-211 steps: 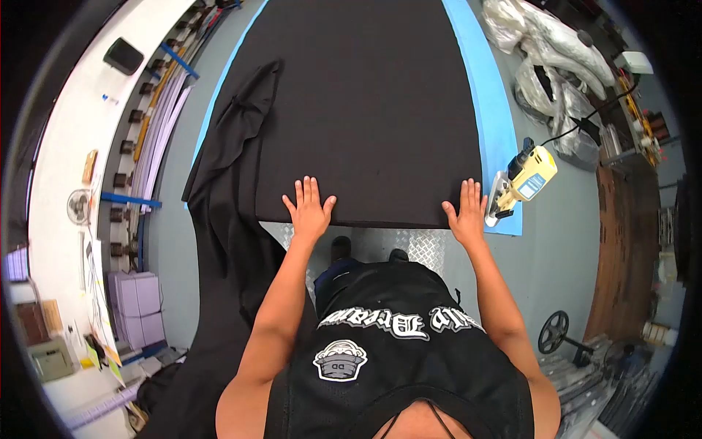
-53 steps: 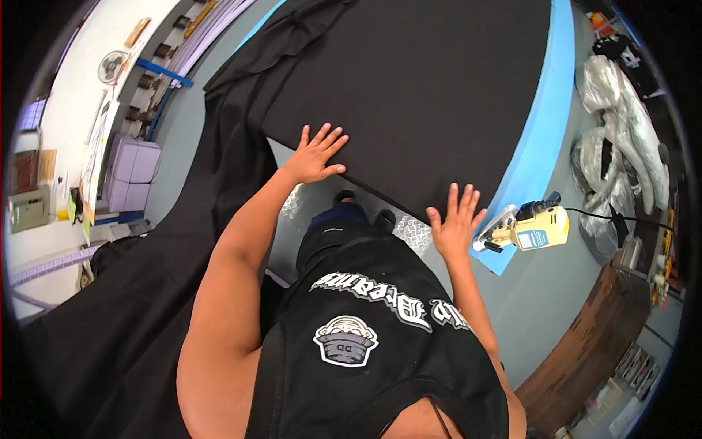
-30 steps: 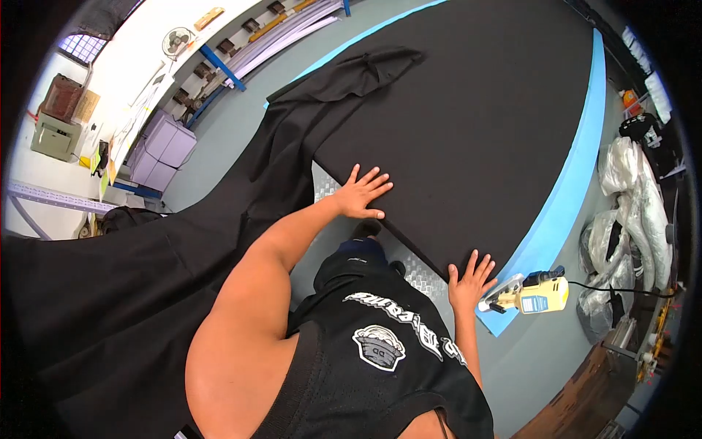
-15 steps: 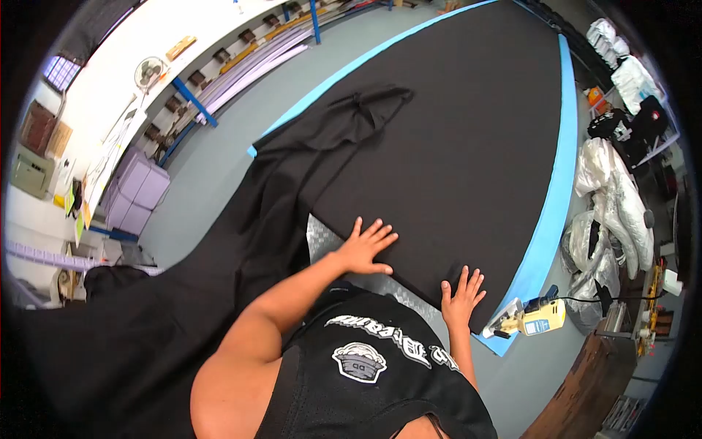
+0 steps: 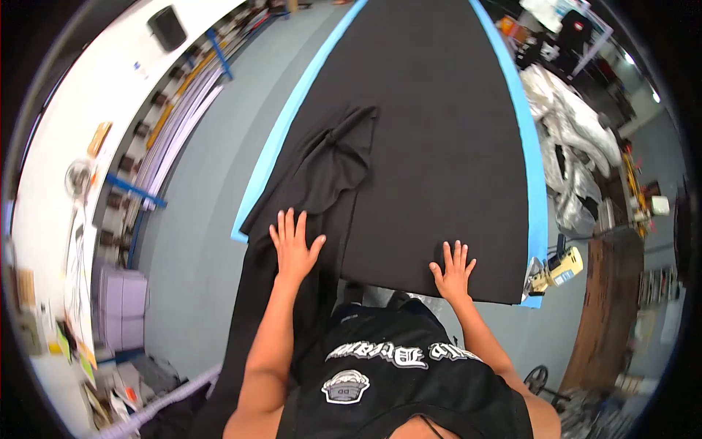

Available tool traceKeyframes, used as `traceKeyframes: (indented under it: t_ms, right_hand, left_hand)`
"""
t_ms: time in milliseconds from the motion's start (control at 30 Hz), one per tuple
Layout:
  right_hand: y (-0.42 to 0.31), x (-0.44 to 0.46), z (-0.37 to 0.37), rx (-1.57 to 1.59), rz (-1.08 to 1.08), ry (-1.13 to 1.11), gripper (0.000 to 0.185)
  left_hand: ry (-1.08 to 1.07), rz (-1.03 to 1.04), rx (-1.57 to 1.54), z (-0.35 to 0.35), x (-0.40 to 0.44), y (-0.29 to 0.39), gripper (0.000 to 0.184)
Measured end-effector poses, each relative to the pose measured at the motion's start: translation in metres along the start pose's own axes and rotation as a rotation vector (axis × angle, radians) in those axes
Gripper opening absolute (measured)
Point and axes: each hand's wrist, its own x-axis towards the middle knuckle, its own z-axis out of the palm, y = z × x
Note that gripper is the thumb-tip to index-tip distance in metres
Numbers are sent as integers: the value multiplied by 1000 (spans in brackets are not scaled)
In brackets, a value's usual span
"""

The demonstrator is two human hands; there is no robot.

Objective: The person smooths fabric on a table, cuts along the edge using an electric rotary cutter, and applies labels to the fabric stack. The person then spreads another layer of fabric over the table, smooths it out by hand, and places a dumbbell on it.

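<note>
Black fabric (image 5: 439,161) lies spread along a long table in the head view, its near edge just in front of my body. My left hand (image 5: 295,249) rests open, fingers spread, on the loose fabric at the left. Beyond its fingertips the fabric rises in a bunched fold (image 5: 333,157). My right hand (image 5: 454,272) lies flat and open on the smooth fabric close to the near edge. To its right, a yellow electric cloth cutter (image 5: 557,271) stands at the table's near right corner, touched by neither hand.
Light blue strips (image 5: 535,197) border the fabric on both sides. Crumpled clear plastic (image 5: 574,146) lies beyond the right side. At the left are a white worktable (image 5: 55,168), a small fan (image 5: 79,178) and a stack of lilac blocks (image 5: 122,307). A brown board (image 5: 613,293) is at the right.
My left hand has shifted left from the fabric's near edge onto the loose, bunched part. My right hand stays flat near that edge. The camera view has turned.
</note>
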Motion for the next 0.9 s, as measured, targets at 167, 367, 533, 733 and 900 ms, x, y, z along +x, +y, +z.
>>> traceKeyframes:
  t_ms: [167, 367, 533, 733, 900]
  right_hand:
    - [-16, 7, 2, -32, -1, 10, 75]
    - [-26, 11, 20, -63, 24, 41, 83]
    - [-26, 11, 19, -29, 44, 14, 89]
    - [-17, -2, 26, 5, 90, 53, 88]
    - [-14, -19, 16, 17, 103, 67, 82]
  left_hand:
    - [-22, 138, -109, 23, -3, 23, 65]
    - [-237, 367, -237, 53, -16, 69, 65]
    - [-308, 439, -99, 81, -25, 65, 64]
    - [-321, 448, -106, 81, -19, 65, 64]
    - [-328, 459, -83, 79, -22, 67, 63]
